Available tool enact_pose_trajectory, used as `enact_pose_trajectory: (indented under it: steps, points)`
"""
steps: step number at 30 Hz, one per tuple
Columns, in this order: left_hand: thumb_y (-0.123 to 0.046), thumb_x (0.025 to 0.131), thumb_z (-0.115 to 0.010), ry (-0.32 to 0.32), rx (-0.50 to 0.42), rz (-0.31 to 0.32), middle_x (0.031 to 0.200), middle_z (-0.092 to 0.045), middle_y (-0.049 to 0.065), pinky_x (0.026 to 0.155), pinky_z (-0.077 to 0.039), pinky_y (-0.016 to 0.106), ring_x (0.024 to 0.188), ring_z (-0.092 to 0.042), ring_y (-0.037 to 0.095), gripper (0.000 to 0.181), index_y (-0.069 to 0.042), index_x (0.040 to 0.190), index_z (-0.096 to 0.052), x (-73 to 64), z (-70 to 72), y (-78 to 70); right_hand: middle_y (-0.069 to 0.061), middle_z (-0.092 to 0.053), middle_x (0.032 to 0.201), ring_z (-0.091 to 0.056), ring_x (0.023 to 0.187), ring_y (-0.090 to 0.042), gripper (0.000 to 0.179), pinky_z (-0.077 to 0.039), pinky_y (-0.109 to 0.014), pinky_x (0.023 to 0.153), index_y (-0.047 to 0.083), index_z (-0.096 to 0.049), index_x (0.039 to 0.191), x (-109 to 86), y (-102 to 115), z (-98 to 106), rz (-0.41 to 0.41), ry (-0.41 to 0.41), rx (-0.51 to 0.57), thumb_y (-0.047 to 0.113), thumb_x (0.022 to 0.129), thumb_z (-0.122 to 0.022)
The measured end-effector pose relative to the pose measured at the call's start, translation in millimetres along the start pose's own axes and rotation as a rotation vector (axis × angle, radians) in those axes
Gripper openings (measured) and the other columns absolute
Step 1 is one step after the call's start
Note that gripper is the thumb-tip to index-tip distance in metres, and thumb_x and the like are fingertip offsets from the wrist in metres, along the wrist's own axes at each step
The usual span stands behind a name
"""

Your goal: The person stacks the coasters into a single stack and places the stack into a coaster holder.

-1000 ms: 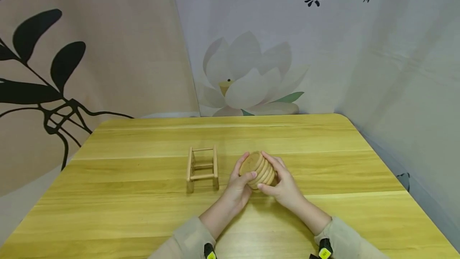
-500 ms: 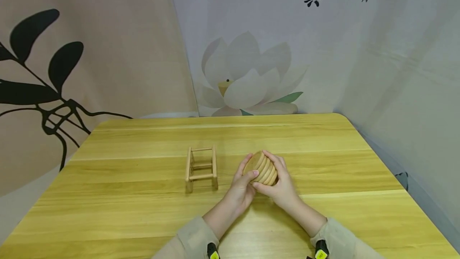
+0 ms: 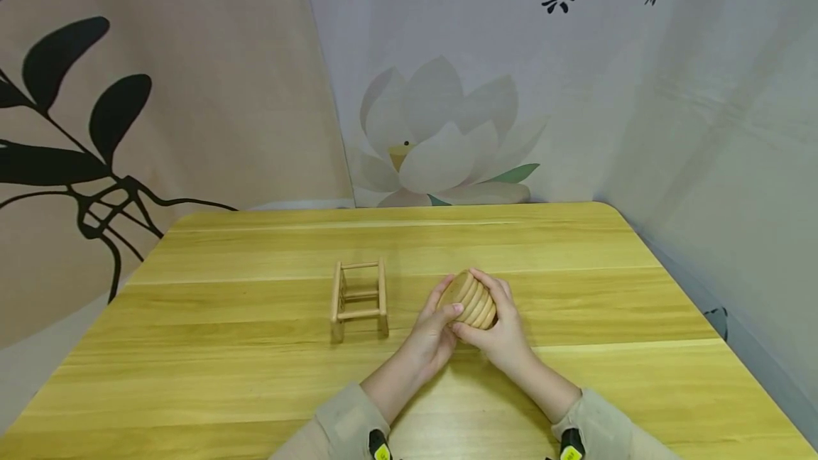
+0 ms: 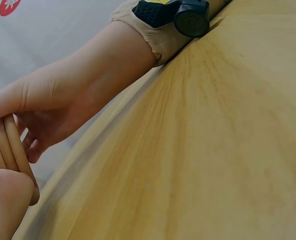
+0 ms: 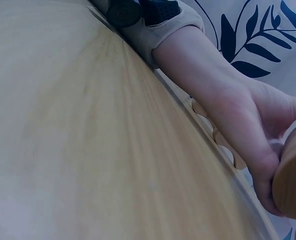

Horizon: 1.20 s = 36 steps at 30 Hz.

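Both hands hold a stack of round wooden coasters (image 3: pixel 478 302), tilted on its side above the table. My left hand (image 3: pixel 427 341) grips it from the left, thumb over the front coaster's face. From the right, my right hand (image 3: pixel 505 329) curls its fingers over the top edges, with its thumb at the lower edge. The coasters (image 4: pixel 7 145) lie face to face in the left wrist view, and the right wrist view shows the flat face of an outer coaster (image 5: pixel 291 187). A wooden coaster rack (image 3: pixel 359 314) with rails and scalloped sides stands left of the hands, untouched.
The wooden table (image 3: pixel 224 346) extends around the hands, its far edge near a curtain (image 3: pixel 243 91) printed with dark leaves and a pale lotus. Each wrist carries a black strap-on device, such as the left wrist device (image 3: pixel 378 444).
Both hands have shifted slightly right with the coasters, mostly in the first half second. The stack has turned so its front face shows less. The rack stays put.
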<state>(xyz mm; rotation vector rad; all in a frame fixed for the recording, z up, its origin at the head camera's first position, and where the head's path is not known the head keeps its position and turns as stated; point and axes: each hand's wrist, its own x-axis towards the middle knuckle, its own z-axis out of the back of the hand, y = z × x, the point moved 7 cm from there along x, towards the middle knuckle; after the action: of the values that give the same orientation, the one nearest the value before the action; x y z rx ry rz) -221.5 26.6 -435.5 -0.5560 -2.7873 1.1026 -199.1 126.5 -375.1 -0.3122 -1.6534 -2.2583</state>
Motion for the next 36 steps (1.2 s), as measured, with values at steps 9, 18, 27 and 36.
enact_pose_trajectory:
  steps: [9, 18, 27, 36]
  points:
    - [-0.002, 0.084, -0.056, 0.030, 0.026, 0.019, 0.136, -0.041, 0.011, 0.096, -0.043, 0.028, 0.114, -0.050, 0.019, 0.077, -0.011, 0.150, -0.017, 0.4, -0.6, 1.8, -0.017, -0.042, 0.122, -0.048, 0.105, -0.030, 0.080, -0.047, -0.036, 0.082, 0.003, -0.045, 0.138, -0.7, -1.3, 1.0, 0.004, -0.023, -0.012, -0.005, 0.067, -0.082]
    - [-0.009, 0.083, -0.060, 0.088, 0.113, 0.049, 0.137, -0.041, 0.011, 0.098, -0.040, 0.028, 0.116, -0.049, 0.019, 0.076, -0.015, 0.147, -0.019, 1.6, -0.8, 2.6, -0.018, -0.041, 0.122, -0.047, 0.104, -0.027, 0.079, -0.046, -0.034, 0.083, 0.002, -0.047, 0.137, -1.0, 1.3, 2.7, 0.018, -0.036, -0.040, -0.006, 0.066, -0.082]
    - [-0.016, 0.081, -0.065, 0.124, 0.198, 0.104, 0.132, -0.042, 0.013, 0.096, -0.040, 0.028, 0.111, -0.050, 0.020, 0.080, -0.019, 0.145, -0.017, 2.8, 1.3, 1.8, -0.017, -0.041, 0.120, -0.049, 0.100, -0.026, 0.077, -0.048, -0.032, 0.080, 0.001, -0.048, 0.136, -1.3, 5.1, 3.0, 0.030, -0.019, -0.058, -0.008, 0.066, -0.080]
    - [-0.020, 0.079, -0.066, 0.146, 0.295, 0.127, 0.126, -0.045, 0.014, 0.094, -0.041, 0.030, 0.107, -0.051, 0.021, 0.077, -0.020, 0.140, -0.020, 4.1, 4.0, -1.2, -0.015, -0.039, 0.123, -0.048, 0.101, -0.029, 0.082, -0.049, -0.033, 0.080, 0.007, -0.046, 0.140, 0.5, -19.4, 0.6, 0.029, 0.005, -0.058, -0.004, 0.067, -0.081]
